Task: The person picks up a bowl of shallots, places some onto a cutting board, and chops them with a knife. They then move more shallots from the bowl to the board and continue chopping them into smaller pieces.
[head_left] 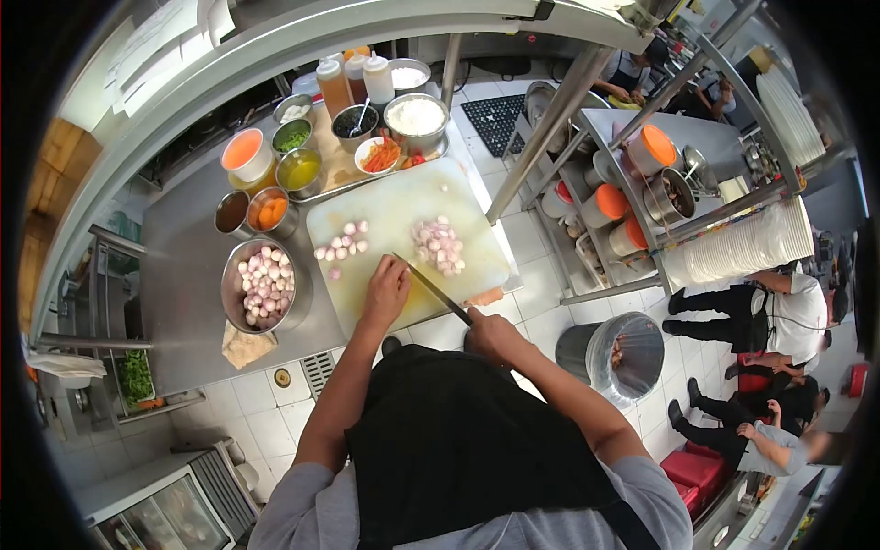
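My right hand (500, 336) is wrapped around the handle of a kitchen knife (433, 288), whose blade points up and left across the white cutting board (385, 202). At the blade's tip, my left hand (388, 286) has its fingers curled together; whatever they hold is hidden. Several whole peeled shallots (345, 242) lie on the board just beyond my left hand. Farther right on it is a pile of shallots (438, 246) that look trimmed or cut. A metal bowl (226, 298) full of peeled shallots (266, 284) stands left of the board.
Behind the board stand squeeze bottles (378, 80), a bowl of white powder (415, 115) and small metal containers (299, 170). A folded cloth (246, 344) lies by the shallot bowl. On the right are a lined bin (632, 353), a shelf with orange-lidded tubs (607, 203) and several people (779, 321).
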`<state>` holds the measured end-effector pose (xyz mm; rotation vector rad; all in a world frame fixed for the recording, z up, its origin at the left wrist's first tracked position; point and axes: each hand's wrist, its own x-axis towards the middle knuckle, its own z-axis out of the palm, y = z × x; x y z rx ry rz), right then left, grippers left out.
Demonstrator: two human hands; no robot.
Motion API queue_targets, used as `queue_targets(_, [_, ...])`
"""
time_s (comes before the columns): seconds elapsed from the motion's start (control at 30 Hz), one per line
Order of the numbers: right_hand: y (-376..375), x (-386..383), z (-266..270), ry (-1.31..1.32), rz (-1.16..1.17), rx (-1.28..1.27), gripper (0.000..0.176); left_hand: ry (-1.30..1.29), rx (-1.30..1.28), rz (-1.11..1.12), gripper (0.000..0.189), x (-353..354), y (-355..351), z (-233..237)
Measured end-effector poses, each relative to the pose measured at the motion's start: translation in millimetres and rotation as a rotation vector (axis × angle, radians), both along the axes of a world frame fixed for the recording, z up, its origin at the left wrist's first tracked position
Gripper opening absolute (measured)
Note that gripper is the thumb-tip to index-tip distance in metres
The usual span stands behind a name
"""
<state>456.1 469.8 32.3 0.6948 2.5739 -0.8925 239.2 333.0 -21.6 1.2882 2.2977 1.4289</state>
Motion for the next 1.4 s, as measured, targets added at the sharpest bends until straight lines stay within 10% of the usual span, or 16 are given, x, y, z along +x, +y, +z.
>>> queue_targets(1.4, [-8, -2, -1, 0.077, 0.022, 0.087, 0.040, 0.073, -0.022, -0.104, 0.006, -19, 15, 3])
